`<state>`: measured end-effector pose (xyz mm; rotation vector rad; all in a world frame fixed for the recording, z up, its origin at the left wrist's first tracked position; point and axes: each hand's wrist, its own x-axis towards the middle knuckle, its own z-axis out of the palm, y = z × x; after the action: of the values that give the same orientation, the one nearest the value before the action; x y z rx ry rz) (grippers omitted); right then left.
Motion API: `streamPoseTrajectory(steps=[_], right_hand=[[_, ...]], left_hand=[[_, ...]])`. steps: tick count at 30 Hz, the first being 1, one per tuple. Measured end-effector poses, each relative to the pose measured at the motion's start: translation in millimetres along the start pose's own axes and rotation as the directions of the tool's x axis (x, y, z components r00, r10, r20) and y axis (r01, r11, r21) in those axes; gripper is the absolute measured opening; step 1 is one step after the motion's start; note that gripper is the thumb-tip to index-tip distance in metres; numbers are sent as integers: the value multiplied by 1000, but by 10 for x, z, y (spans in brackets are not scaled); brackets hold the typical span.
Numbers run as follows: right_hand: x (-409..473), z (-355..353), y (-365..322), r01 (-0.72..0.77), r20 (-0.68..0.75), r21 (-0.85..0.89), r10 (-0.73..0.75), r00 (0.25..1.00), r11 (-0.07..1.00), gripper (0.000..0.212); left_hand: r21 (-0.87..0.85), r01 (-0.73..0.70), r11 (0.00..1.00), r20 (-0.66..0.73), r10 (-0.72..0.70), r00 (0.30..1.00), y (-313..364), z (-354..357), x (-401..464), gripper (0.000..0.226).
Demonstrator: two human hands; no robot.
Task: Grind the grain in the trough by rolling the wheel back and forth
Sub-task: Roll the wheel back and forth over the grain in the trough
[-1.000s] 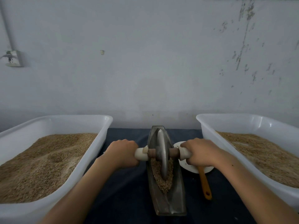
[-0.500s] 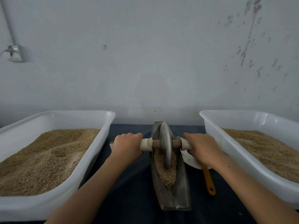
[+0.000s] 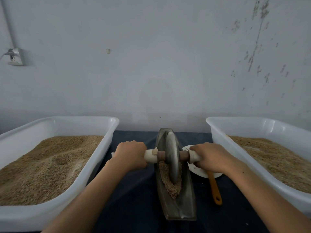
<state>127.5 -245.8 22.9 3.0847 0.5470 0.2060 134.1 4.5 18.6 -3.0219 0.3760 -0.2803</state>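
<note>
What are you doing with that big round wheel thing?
A person is grinding grain. The left hand and the right hand each grip one end of the handle through a metal wheel, which stands in a narrow trough of grain. Two white tubs of grain sit at either side.

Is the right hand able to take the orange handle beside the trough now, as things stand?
Probably yes, but not at once: the right hand grips the wheel's axle grip. The orange handle lies just below it, uncovered, beside the trough.
</note>
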Motion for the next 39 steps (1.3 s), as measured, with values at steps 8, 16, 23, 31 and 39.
streamPoseTrajectory(steps=[8, 16, 23, 31, 39], right_hand=[[17, 178, -42, -2, -326, -33, -9, 945, 999, 16], [47, -20, 7, 12, 13, -66, -11, 1000, 998, 29], [29, -34, -21, 6, 1, -57, -6, 1000, 998, 22], [27, 146, -54, -48, -276, -3, 46, 960, 999, 13], [39, -7, -13, -22, -40, -54, 20, 999, 998, 15]], left_hand=[[2, 14, 1000, -269, -13, 963, 12, 137, -4, 22], [-74, -19, 997, 89, 25, 996, -67, 26, 14, 30], [-74, 6, 997, 74, -1, 997, -77, 46, 12, 28], [13, 26, 1000, -280, -21, 960, 5, 143, 8, 20], [-24, 22, 999, -21, -23, 1000, -25, 59, -28, 26]])
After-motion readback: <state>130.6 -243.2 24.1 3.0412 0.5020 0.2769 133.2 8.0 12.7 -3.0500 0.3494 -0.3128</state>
